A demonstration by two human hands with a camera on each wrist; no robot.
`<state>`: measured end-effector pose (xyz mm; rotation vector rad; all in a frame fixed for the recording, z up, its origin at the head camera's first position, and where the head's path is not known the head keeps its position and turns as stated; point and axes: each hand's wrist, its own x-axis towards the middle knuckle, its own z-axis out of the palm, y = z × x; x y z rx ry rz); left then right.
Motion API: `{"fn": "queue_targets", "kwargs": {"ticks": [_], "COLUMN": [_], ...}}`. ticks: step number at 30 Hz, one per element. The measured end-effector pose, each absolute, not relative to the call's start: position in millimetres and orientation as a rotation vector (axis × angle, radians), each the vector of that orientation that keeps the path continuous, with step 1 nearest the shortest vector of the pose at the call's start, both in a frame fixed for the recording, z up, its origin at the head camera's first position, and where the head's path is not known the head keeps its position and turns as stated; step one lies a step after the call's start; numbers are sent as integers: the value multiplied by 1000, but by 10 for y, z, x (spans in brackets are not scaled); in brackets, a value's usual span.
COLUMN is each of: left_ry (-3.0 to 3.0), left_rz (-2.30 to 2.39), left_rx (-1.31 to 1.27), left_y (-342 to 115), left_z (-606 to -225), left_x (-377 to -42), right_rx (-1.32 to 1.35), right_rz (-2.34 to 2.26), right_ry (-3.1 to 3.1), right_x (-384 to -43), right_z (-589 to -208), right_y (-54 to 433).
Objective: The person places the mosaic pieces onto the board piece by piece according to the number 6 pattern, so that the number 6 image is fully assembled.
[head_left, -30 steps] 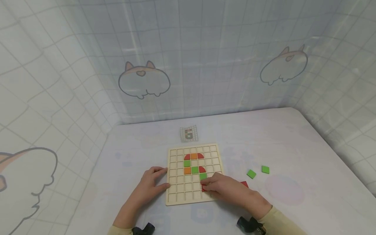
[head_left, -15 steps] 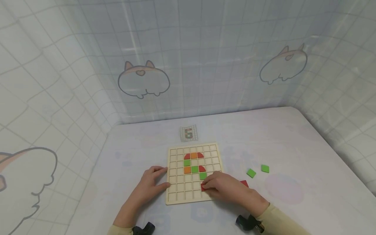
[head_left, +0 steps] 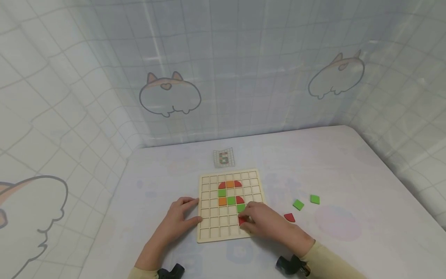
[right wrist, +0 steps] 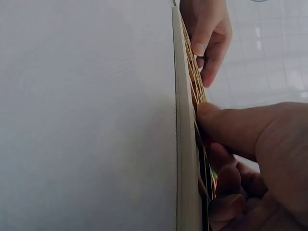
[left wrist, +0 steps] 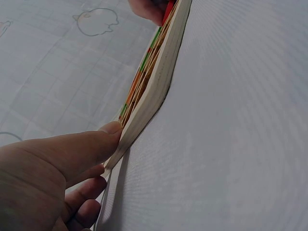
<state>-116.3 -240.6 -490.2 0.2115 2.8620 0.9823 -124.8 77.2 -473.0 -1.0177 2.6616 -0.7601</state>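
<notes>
A square wooden grid board lies on the table with red, orange and green tiles in some cells. My left hand touches its left edge with thumb and fingertips, the fingers fairly straight. Over the board's lower right part, my right hand pinches a red tile between thumb and fingers, just below a green square tile. In the left wrist view this red tile looks tilted up from the board. My right hand hides several cells and part of the tile.
To the right of the board lie a red quarter-round tile and two green square tiles. Behind the board lies a small pattern card printed with a coloured figure. Tiled-print curtains rise around the table.
My right hand has shifted slightly at the red tile, its thumb and fingers spreading a little around it. The loose red tile shows more fully now. My left hand stays at the board's edge.
</notes>
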Motion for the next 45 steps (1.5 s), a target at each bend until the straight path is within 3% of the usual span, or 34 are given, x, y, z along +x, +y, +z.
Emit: {"fn": "queue_targets", "kwargs": {"ticks": [10, 45], "left_ry": [2864, 2855], "left_rz": [981, 988], "left_rx": [233, 214], "left_y": [-2415, -2411], "left_z": [-4908, -4915], "left_x": [-1163, -1171], "right_rx": [-906, -915], "right_rz": [-834, -780], "right_ry": [2703, 2792], "right_x": [-1236, -1204], "right_z": [-4748, -4729], "right_y": [744, 841]}}
